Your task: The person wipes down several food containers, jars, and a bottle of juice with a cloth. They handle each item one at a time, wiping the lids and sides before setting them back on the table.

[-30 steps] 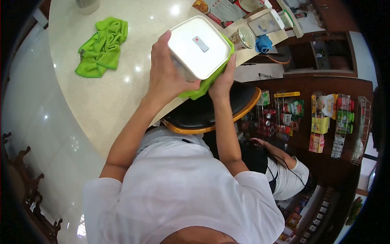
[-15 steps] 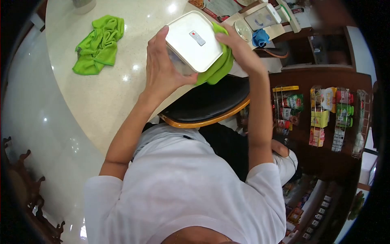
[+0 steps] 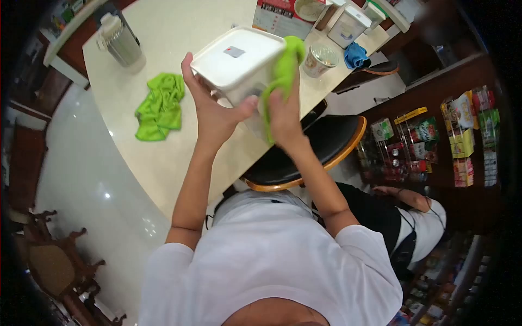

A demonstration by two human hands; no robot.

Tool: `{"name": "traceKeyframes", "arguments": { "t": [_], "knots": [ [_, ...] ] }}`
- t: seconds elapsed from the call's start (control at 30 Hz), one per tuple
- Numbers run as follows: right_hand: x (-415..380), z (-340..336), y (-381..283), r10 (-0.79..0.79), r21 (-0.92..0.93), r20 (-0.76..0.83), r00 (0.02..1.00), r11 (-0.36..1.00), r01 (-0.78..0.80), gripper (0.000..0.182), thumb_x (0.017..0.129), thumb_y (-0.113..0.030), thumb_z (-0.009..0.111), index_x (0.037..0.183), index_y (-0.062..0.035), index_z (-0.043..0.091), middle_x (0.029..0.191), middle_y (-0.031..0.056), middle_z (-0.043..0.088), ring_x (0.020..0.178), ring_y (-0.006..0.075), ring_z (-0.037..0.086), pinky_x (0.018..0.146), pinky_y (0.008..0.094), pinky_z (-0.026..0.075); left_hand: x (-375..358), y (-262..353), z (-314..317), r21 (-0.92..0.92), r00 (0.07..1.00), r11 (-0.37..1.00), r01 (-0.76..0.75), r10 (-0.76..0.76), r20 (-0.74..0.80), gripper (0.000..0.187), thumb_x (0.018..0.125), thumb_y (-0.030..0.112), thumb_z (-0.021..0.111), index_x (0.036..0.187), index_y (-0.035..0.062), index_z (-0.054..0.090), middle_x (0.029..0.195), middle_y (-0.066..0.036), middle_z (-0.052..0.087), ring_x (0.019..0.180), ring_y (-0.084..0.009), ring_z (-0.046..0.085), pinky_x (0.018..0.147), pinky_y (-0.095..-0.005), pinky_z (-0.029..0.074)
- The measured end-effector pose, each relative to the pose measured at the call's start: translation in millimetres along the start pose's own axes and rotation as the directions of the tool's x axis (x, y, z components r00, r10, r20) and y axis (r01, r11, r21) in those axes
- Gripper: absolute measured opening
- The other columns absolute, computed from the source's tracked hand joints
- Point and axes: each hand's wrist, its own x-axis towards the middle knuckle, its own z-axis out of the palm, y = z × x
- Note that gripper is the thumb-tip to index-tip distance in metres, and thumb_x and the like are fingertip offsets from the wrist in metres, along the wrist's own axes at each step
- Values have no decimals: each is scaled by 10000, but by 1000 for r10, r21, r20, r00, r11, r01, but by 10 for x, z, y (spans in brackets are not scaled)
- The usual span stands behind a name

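Observation:
A clear storage container with a white lid (image 3: pixel 247 50) is held tilted above the table. My left hand (image 3: pixel 213 111) grips it from the left, thumb on the near wall and fingers round the far side. On the right, my right hand (image 3: pixel 285 117) is closed on a green cloth (image 3: pixel 283 70) that is pressed against the container's side wall; the hand is slightly blurred. A small grey label with a red dot sits on the lid. Another green cloth (image 3: pixel 161 106) lies crumpled on the table, left of my left hand.
The pale table (image 3: pixel 163 179) carries a pitcher (image 3: pixel 119 43) at far left, a paper cup (image 3: pixel 319 60), a red printed board (image 3: pixel 285 16), another lidded container (image 3: pixel 349 26) and a blue cloth (image 3: pixel 355 55). A black chair (image 3: pixel 304 157) and a seated person (image 3: pixel 418 217) are at right.
My right hand and its cloth have moved from the lid's right edge down along the container's side wall. The container has tipped, showing more of that wall. The camera view has shifted.

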Motion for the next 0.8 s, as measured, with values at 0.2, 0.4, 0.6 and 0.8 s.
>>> {"name": "traceKeyframes", "arguments": {
  "t": [0.2, 0.4, 0.6, 0.8],
  "knots": [
    [87, 97, -370, -435, -684, 488, 757, 349, 641, 536, 857, -492, 524, 1356, -307, 462, 1353, 184, 433, 1326, 316, 326, 995, 716, 79, 283, 0, -79, -39, 997, 996, 81, -81, 8, 1075, 675, 81, 778, 1451, 133, 35, 1363, -168, 348, 1253, -263, 380, 1015, -375, 362],
    [522, -229, -286, 273, 151, 274, 922, 935, -322, 582, 958, -494, 405, 1367, -82, 422, 1235, 118, 549, 1001, 247, 593, 852, 333, 489, 466, 213, -79, -258, 991, 959, 118, -96, 97, 1066, 619, 198, 749, 1456, 160, 89, 1300, -175, 398, 1146, -295, 468, 927, -417, 450],
    [68, -294, 204, 232, 823, 432, 871, 295, -486, 417, 991, -374, 376, 1201, -44, 521, 1074, 76, 589, 929, 153, 599, 819, 311, 516, 555, 316, 3, -427, 949, 865, 263, -152, 277, 1085, 585, 371, 748, 1462, 186, 135, 1229, -184, 452, 1065, -333, 529, 840, -460, 514],
    [46, -334, -171, 132, 899, 92, 987, 415, -140, 393, 962, -385, 415, 1139, -53, 529, 993, 74, 591, 883, 158, 587, 795, 295, 514, 679, 288, 96, -226, 946, 971, 80, -2, 325, 1139, 700, 274, 758, 1490, 138, -51, 1418, -194, 326, 1230, -347, 425, 956, -443, 446]
  ]
}}
